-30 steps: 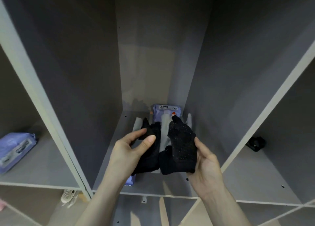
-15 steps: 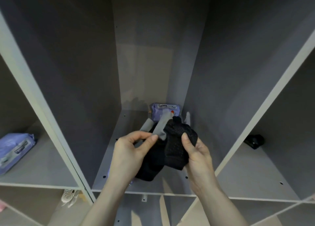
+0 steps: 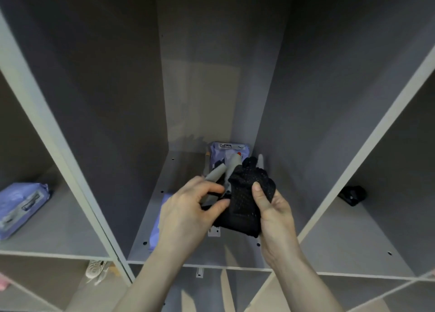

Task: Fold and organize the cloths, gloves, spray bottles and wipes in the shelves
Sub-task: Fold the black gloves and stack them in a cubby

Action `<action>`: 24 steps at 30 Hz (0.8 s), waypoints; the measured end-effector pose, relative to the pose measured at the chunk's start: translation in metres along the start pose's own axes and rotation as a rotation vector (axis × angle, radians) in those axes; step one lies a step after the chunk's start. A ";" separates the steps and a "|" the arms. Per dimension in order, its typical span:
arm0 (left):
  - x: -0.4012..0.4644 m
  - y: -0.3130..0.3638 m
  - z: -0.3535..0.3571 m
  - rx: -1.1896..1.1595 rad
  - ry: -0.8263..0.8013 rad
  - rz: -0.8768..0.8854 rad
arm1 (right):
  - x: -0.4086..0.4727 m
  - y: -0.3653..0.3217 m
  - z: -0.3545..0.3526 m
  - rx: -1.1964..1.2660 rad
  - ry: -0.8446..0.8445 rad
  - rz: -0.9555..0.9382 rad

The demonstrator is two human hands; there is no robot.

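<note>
Currently both hands hold the black gloves (image 3: pixel 244 201) over the middle shelf (image 3: pixel 179 170): left hand (image 3: pixel 188 208) pinching the grey cuffs, right hand (image 3: pixel 273 208) curled around the bundle, thumb on top. Wipes pack (image 3: pixel 226 153) sits behind.

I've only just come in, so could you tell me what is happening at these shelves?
A person is folding black dotted gloves in front of the middle compartment. The left hand pinches their grey cuff end while the right hand grips the bundled black part. One purple wipes pack stands at the back of that compartment, another lies in the left one, and a small black object sits in the right one.
</note>
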State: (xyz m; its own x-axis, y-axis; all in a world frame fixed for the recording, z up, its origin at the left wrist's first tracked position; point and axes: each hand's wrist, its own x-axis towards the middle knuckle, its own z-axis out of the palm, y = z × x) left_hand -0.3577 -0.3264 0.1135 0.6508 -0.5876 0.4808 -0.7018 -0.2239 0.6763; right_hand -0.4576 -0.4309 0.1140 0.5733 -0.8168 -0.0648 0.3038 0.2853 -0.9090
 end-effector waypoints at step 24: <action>0.007 -0.012 -0.007 -0.297 -0.011 -0.288 | 0.000 -0.017 -0.006 -0.070 -0.229 0.114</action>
State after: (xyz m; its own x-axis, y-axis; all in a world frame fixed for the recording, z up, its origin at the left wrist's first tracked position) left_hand -0.3422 -0.3228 0.1124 0.8041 -0.5421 0.2439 -0.3767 -0.1473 0.9145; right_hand -0.4675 -0.4388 0.1266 0.7607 -0.6441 -0.0811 0.1781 0.3271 -0.9280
